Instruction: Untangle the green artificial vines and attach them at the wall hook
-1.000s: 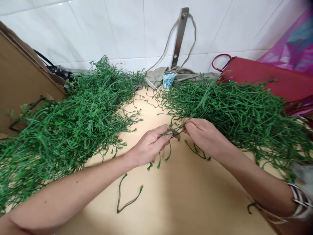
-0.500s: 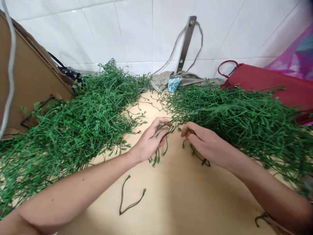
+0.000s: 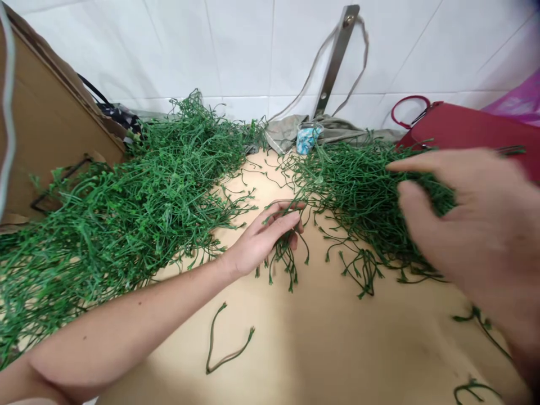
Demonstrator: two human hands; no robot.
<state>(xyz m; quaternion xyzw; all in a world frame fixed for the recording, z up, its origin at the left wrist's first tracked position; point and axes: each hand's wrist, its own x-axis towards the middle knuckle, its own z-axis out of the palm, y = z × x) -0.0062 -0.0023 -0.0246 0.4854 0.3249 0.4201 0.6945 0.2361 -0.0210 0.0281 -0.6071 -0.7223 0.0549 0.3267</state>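
Observation:
My left hand (image 3: 265, 236) is closed around a small bunch of green artificial stems (image 3: 287, 264), whose split tips hang below the fingers above the table. My right hand (image 3: 472, 214) is raised at the right, close to the camera and blurred by motion. Its thumb and forefinger are spread apart with nothing visible between them, and it hides part of the right heap of green stems (image 3: 358, 180). On the table in front of me lies a single bent stem (image 3: 228, 357). A few loose stems (image 3: 363, 270) lie between my hands.
A larger heap of green stems (image 3: 152, 185) spreads over the left side beside a cardboard box (image 3: 50, 107). Against the tiled wall stand a blue-and-white cup (image 3: 307, 139) and a metal bracket (image 3: 337, 62) with a cord. A red bag (image 3: 468, 129) lies at the back right.
My right hand has moved away from the left, rightward and up toward the camera, and its fingers have opened. My left hand stays nearly in place, with its thumb now laid over the stems.

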